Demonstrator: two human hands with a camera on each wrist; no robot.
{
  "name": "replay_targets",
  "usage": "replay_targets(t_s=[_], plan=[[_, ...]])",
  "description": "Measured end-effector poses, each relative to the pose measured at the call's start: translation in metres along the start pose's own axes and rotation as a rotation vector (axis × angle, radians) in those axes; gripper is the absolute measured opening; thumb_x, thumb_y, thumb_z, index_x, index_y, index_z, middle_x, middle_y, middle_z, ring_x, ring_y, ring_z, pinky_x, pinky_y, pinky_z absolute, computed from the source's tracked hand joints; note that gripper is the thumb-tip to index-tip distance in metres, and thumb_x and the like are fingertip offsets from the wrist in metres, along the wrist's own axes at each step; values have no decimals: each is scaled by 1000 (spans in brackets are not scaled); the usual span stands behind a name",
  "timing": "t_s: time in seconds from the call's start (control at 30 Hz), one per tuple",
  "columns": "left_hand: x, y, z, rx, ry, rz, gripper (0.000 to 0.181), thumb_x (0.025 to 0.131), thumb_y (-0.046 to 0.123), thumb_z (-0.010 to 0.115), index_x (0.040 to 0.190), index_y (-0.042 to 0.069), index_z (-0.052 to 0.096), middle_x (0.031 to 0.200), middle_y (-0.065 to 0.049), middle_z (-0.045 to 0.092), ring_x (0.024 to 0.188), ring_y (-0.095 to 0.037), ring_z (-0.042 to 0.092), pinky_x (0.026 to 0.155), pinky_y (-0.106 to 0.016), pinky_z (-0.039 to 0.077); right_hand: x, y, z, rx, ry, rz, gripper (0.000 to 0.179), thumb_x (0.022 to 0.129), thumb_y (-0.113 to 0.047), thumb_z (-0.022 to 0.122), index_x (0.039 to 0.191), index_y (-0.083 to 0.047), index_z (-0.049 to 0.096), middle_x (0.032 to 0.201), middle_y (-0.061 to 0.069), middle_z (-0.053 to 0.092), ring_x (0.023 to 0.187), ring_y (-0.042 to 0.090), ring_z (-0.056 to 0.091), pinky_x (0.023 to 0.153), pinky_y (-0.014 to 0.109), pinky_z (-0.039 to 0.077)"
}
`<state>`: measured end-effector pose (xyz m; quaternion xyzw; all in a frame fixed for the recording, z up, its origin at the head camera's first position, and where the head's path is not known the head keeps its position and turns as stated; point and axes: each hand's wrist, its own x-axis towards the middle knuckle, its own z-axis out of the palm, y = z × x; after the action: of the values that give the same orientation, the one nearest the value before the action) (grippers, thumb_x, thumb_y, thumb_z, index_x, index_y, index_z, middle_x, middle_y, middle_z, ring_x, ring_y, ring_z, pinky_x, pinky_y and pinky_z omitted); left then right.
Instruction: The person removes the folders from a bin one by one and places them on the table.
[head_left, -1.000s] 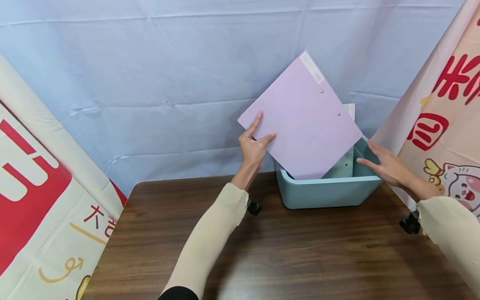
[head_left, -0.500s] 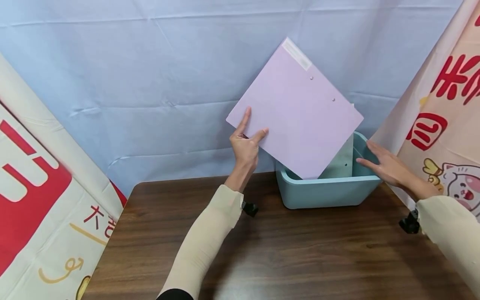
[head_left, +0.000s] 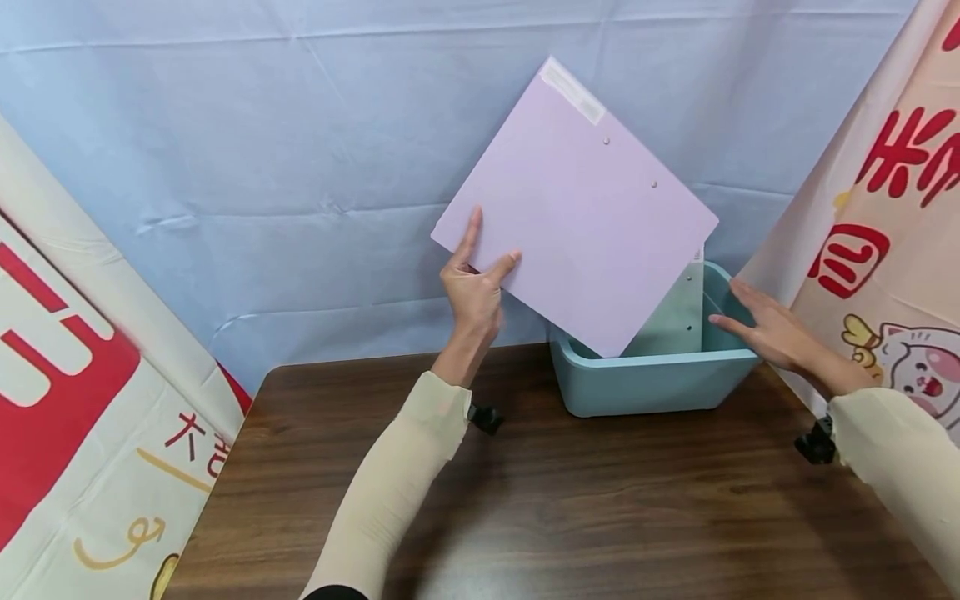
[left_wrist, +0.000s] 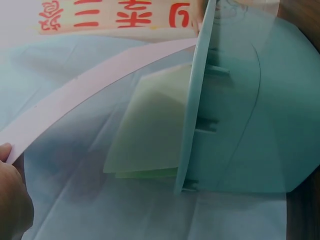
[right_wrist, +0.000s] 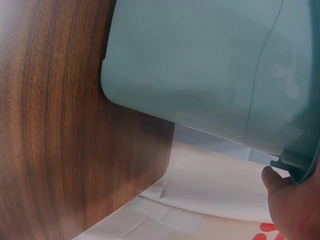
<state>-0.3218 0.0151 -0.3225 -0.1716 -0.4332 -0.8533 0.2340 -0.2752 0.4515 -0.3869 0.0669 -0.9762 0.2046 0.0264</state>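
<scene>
Board (head_left: 573, 208): purple, held up over the left part of the bin (head_left: 660, 390), turned like a diamond, with one corner up, one down and one out to each side.
Long axis: seems to slope from upper left to lower right, though the tilt keeps me from being sure.
Left hand (head_left: 474, 296): mine is holding the board by its lower-left edge, near the left corner; thumb and index finger lie on the face I see, the other fingers are hidden.
Right hand (head_left: 776, 329): at the bin's right rim, thumb and index finger spread; I cannot tell whether it grips the rim or merely rests there.
Nearer hand: my left, on the board itself; my right is apart from it, lower than the board's right corner.
Low corner: at the inner edge of the bin's front rim as I look down; whether they touch I cannot tell. I judge that any move of the board turns on this corner and that rim.
Green board (head_left: 671, 317): standing in the bin, partly hidden by the purple one, rising above the rim.
Table (head_left: 315, 467): wood-grained, under the bin.
</scene>
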Motion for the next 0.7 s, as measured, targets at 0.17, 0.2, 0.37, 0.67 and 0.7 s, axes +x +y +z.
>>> replay_targets(t_s=[0.17, 0.2, 0.37, 0.67, 0.7], plan=[[0, 9, -7, 7, 10, 15, 86, 74, -27, 81, 148, 12, 62, 153, 3, 60, 128, -18, 63, 103, -34, 57, 1, 1, 1, -2, 0, 2, 94, 108, -53, 48, 169, -4, -3, 172, 33, 3, 156, 59, 4, 114, 85, 11], [1, 10, -9, 9, 12, 21, 86, 73, -28, 80, 148, 11, 61, 153, 3, 60, 129, -18, 63, 103, -34, 57, 1, 1, 1, -2, -1, 3, 94, 108, -53, 48, 169, -4, -4, 172, 33, 3, 156, 59, 4, 114, 85, 11], [3, 19, -17, 5, 29, 44, 87, 73, -29, 79, 149, 8, 59, 154, 0, 59, 129, -18, 63, 103, -34, 57, 1, 2, 1, 1, -9, 10, 94, 108, -54, 47, 168, -3, -4, 171, 34, 2, 156, 60, 4, 113, 85, 11], [4, 38, -29, 10, 41, 80, 89, 73, -29, 79, 151, 8, 57, 152, -1, 61, 126, -16, 65, 100, -35, 58, 1, 1, -1, 9, -20, 12, 95, 108, -55, 47, 168, -3, -4, 172, 33, 1, 156, 59, 2, 114, 85, 10], [4, 40, -30, 10, 40, 83, 89, 73, -29, 79, 151, 8, 56, 152, -1, 61, 125, -16, 65, 100, -35, 58, 1, 1, -1, 9, -21, 14, 95, 108, -56, 47, 168, -2, -4, 172, 34, 1, 156, 59, 2, 115, 85, 9]])
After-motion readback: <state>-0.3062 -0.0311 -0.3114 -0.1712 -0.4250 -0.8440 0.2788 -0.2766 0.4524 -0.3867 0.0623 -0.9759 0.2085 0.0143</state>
